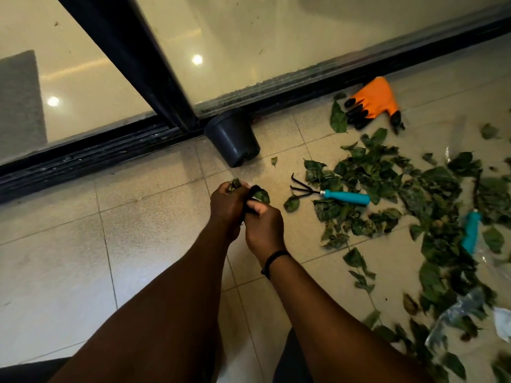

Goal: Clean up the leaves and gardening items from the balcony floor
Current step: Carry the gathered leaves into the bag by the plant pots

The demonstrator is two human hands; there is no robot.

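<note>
Now we hold our two hands together above the tiled balcony floor (69,244). Our left hand (228,204) is clenched around a bunch of leaves (235,183), and our right hand (264,226) pinches a dark leaf (261,194) just beside it. Most loose leaves (387,189) lie scattered toward the right edge of the floor. A small hand rake (331,192) with a teal handle lies among them, and a second teal-handled tool (471,230) lies further right. An orange glove (373,102) rests near the sliding door track (83,158), and a black pot (235,139) lies tipped against that track.
</note>
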